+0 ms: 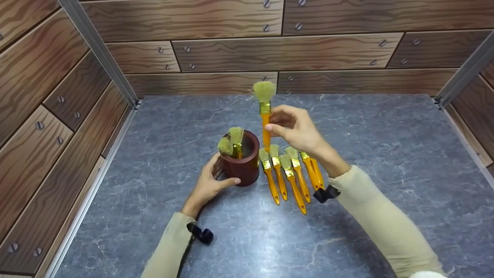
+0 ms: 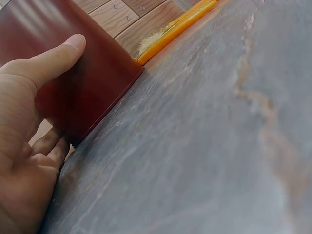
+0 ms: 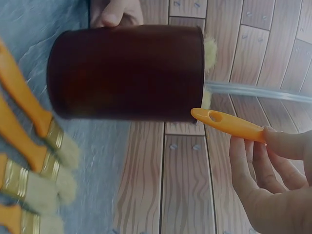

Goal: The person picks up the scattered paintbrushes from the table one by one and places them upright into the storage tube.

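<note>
A dark red cylindrical pot [image 1: 242,170] stands on the table with two paintbrushes [image 1: 236,136] in it, bristles up. My left hand [image 1: 210,181] grips the pot low on its left side, thumb across the front; the left wrist view shows the thumb against the pot wall [image 2: 97,83]. Between the thumb and fingers of my right hand [image 1: 295,127] is a paintbrush [image 1: 266,119], held upright with bristles on top, right of the pot and above the table. In the right wrist view its orange handle end [image 3: 229,124] appears near the pot's rim.
Right of the pot, several orange-handled paintbrushes [image 1: 295,189] lie side by side, bristles pointing away from me; my right wrist partly covers the rightmost ones. Grey marbled table [image 1: 154,154] spreads around. Wood-patterned panels [image 1: 231,54] rise at the back and sides.
</note>
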`<state>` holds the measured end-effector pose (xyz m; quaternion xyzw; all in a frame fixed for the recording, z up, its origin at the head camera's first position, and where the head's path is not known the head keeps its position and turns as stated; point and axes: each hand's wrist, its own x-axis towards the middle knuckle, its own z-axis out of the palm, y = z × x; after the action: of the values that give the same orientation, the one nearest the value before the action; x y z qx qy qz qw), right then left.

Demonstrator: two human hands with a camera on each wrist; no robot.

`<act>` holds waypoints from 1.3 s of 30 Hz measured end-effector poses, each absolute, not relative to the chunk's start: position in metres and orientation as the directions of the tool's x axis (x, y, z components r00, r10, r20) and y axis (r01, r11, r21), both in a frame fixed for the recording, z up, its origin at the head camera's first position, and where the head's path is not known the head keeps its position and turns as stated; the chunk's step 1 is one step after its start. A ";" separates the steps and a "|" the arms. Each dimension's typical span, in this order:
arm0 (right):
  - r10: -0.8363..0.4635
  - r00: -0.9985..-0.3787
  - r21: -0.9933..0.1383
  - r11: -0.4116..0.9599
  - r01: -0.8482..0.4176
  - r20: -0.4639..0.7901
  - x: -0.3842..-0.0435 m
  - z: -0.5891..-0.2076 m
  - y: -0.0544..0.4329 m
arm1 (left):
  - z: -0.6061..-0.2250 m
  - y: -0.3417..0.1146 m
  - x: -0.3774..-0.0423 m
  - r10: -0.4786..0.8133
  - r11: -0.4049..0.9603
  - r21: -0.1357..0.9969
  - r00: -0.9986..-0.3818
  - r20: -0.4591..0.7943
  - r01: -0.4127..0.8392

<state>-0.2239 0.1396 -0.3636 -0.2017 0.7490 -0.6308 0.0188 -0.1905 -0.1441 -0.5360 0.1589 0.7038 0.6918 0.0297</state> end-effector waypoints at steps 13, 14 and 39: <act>-0.370 -0.896 -0.948 0.103 -0.300 0.244 -0.221 -0.359 0.115 | -0.536 -0.145 -0.191 0.281 0.008 0.984 -0.944 0.171 0.180; -0.370 -0.897 -0.949 0.101 -0.299 0.243 -0.221 -0.358 0.114 | -0.536 -0.145 -0.191 0.283 0.008 0.983 -0.944 0.171 0.181; -0.421 -0.852 -0.913 0.120 -0.391 0.309 -0.228 -0.379 0.095 | -0.528 -0.142 -0.199 0.308 -0.079 0.968 -0.918 0.249 0.236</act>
<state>-0.2284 0.0947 -0.3786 -0.2713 0.7482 -0.6053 0.0127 -0.1994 -0.1417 -0.5280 0.2006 0.6780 0.7067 0.0252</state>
